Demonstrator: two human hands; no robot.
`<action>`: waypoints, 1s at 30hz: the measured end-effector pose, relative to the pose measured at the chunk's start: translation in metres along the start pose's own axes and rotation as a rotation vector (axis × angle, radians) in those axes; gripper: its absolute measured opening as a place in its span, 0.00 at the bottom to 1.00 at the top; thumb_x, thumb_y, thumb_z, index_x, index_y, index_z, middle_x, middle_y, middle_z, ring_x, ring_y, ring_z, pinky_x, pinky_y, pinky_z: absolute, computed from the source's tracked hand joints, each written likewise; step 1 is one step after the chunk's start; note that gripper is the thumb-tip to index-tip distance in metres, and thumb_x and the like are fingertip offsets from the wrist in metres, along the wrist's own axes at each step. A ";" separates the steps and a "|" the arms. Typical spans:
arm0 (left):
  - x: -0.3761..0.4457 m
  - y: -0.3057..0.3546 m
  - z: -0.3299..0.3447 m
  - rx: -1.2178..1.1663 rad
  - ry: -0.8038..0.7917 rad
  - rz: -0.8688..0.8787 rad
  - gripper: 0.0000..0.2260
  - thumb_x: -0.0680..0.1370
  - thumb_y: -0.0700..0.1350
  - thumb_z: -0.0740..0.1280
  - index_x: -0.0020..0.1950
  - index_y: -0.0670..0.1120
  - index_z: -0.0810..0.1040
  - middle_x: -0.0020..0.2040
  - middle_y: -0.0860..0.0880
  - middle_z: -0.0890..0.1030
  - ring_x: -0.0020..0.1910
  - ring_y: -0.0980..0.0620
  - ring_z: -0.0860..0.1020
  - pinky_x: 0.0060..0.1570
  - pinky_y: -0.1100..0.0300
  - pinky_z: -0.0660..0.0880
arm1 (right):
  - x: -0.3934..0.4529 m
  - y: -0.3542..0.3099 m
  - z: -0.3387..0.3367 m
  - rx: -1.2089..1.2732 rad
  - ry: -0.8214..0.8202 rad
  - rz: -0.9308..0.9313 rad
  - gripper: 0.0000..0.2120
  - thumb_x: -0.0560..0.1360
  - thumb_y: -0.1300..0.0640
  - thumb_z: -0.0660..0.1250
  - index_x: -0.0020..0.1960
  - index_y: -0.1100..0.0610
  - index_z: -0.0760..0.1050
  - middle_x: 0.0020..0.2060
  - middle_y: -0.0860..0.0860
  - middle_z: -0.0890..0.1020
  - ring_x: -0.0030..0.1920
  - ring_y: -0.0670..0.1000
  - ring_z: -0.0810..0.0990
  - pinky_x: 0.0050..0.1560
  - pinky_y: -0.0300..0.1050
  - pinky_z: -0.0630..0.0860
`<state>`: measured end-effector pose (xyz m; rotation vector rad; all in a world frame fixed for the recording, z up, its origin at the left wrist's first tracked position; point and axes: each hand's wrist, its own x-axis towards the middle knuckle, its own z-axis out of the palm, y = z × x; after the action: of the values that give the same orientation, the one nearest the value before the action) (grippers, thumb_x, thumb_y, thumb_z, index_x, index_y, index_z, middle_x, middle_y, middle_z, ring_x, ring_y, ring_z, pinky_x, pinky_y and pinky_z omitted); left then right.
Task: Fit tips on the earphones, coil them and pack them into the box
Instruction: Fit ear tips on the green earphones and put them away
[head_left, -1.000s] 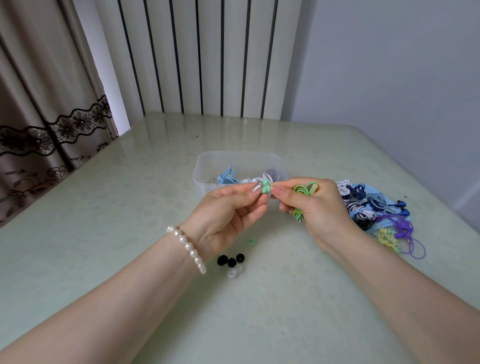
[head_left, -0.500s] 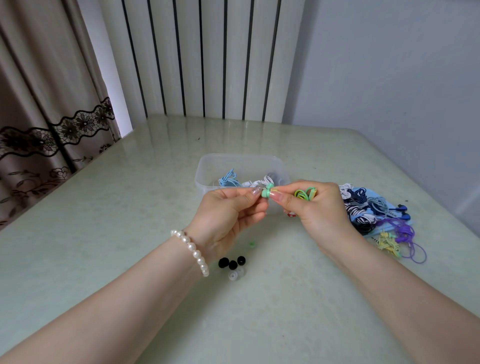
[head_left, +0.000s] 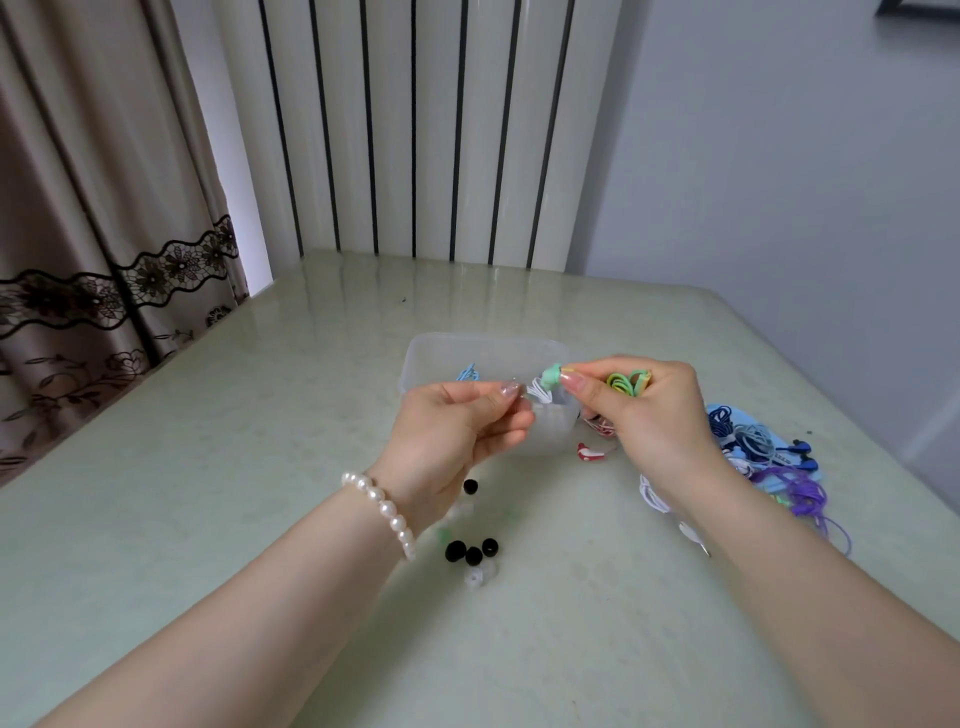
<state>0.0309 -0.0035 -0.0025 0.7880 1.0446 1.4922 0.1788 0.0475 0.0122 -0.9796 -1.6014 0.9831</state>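
Right hand (head_left: 644, 415) pinches one green earphone (head_left: 551, 375), coil tucked in its fingers, over the clear box (head_left: 488, 349). Left hand (head_left: 457, 431) fingers curled (can't tell what's pinched). Four black tips (head_left: 474, 555) near.

Single view only, from a camera worn on the head. Looks forward and down across the table (head_left: 260, 519), wide-angle, edges bowed. Both forearms enter from the bottom edge, hands near mid-frame, close to the lens. Far end shows a striped panel (head_left: 415, 130), possibly a radiator, curtain (head_left: 104, 234) at left, wall at right.
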 end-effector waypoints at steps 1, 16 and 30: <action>0.002 0.003 -0.004 0.039 0.023 0.030 0.05 0.75 0.34 0.65 0.42 0.35 0.79 0.32 0.44 0.81 0.29 0.55 0.79 0.35 0.65 0.79 | 0.008 -0.003 -0.002 -0.007 0.020 0.016 0.04 0.69 0.61 0.72 0.38 0.53 0.82 0.32 0.57 0.82 0.29 0.45 0.73 0.33 0.40 0.71; 0.008 -0.001 -0.024 0.793 -0.168 0.005 0.08 0.71 0.34 0.70 0.32 0.42 0.81 0.26 0.51 0.79 0.25 0.56 0.76 0.30 0.65 0.76 | 0.097 0.007 0.064 -0.653 -0.252 0.155 0.13 0.61 0.66 0.77 0.45 0.59 0.82 0.45 0.55 0.82 0.43 0.49 0.76 0.46 0.38 0.72; 0.011 -0.009 -0.025 0.879 -0.180 0.000 0.07 0.72 0.36 0.70 0.34 0.44 0.81 0.28 0.52 0.79 0.24 0.61 0.76 0.30 0.66 0.75 | 0.098 -0.021 0.007 -0.592 -0.394 0.076 0.07 0.72 0.61 0.69 0.49 0.62 0.80 0.45 0.60 0.82 0.41 0.50 0.78 0.45 0.44 0.75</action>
<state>0.0104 0.0027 -0.0214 1.4909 1.5691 0.8921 0.1498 0.1302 0.0612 -1.3022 -2.2759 0.7939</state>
